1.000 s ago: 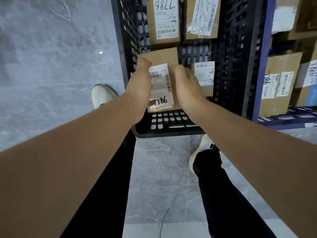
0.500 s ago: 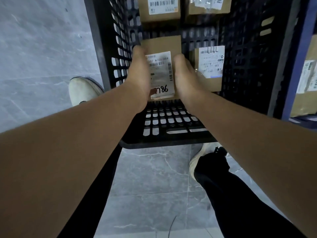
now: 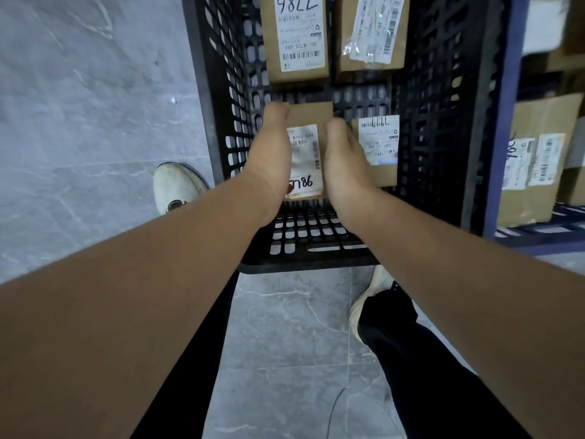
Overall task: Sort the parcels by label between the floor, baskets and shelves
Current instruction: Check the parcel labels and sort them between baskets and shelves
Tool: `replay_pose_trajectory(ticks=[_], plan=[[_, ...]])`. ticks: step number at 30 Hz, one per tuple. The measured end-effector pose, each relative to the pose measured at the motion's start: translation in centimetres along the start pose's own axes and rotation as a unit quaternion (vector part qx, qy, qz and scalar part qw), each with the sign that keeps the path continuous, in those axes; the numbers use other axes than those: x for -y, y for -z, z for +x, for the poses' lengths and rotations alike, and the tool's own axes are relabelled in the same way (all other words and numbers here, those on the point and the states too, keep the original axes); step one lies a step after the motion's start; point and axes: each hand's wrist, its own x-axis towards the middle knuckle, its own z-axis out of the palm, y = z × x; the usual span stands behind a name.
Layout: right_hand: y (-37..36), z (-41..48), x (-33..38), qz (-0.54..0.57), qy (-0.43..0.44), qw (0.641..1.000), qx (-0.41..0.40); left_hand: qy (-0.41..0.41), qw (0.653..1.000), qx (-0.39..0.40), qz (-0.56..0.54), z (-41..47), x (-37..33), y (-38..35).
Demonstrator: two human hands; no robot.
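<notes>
Parcel [image 3: 308, 114] clasped inside basket [image 3: 443, 137]

Stands on grey floor [image 3: 79, 128], white shoes [image 3: 177, 185] nearest. Clasps parcel by its two sides, left hand [image 3: 269, 153] and right hand [image 3: 343, 163] curled round it, label facing up, within black basket; resting or lifted, cannot tell. Just right of it, second parcel [image 3: 381, 141], beside right hand. Farther in, two more parcels [image 3: 297, 36] side by side. Far right, boxes [image 3: 538, 172] on blue shelf [image 3: 501, 137].

Bare forearms [image 3: 158, 280], long black trousers [image 3: 427, 375], scuffed off-white sneakers [image 3: 177, 188] on both feet

Grey marbled floor tiles [image 3: 95, 122] lie left of a blue shelf frame [image 3: 506, 122].
</notes>
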Motion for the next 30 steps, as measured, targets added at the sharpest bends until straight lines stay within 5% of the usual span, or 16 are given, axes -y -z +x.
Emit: replay_pose_trajectory(ticks=[12,19,30], plan=[[3.6,-12.1,8.0,0.073,0.087,0.993,0.034,-0.150,0.983,-0.011,0.105,-15.7,-6.8,-1.4],[5.8,-22.6,14.4,0.080,0.158,0.983,0.051,-0.192,0.980,-0.022,0.055,-26.6,-10.0,-2.5],[5.9,-42.4,24.6,0.045,0.286,0.956,-0.038,-0.341,0.936,0.004,0.086,-43.9,-18.2,2.2]])
